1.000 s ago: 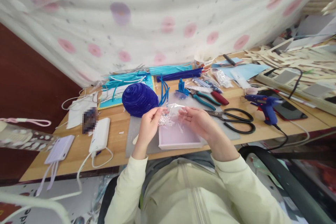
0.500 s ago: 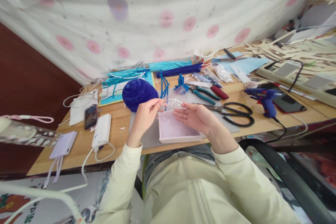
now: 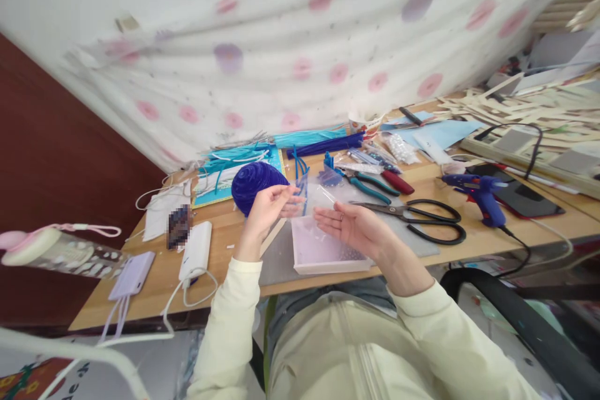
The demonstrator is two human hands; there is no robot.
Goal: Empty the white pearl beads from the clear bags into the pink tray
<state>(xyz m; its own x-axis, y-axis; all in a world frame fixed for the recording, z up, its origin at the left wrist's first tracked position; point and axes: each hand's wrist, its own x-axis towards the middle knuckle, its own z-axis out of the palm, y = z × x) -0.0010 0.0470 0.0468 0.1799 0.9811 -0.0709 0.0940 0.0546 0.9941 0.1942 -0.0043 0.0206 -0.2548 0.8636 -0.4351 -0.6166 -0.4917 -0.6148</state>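
Observation:
A clear plastic bag (image 3: 315,192) stretches between my two hands, above a shallow tray. My left hand (image 3: 270,212) pinches the bag's left side between thumb and fingers. On the other side my right hand (image 3: 354,225) has its palm turned up and grips the bag's edge between thumb and fingers, which stay fairly straight. Under them the white-rimmed tray (image 3: 330,267) has a pale lilac bottom with small clear specks on it. Just behind my left hand sits a dark blue wound ball (image 3: 257,184). What the bag contains, if anything, is too faint to make out.
Large black-handled scissors (image 3: 434,220), teal-handled pliers (image 3: 375,186) and a blue glue gun (image 3: 482,194) lie to the right. Blue fuzzy stems (image 3: 325,145) line the back. A white power bank (image 3: 195,251) with a cable and a drink bottle (image 3: 60,253) are on the left.
The view has shifted, so everything appears slightly lower and to the right. Both hands keep the bag over the tray, with little visible change in their grip.

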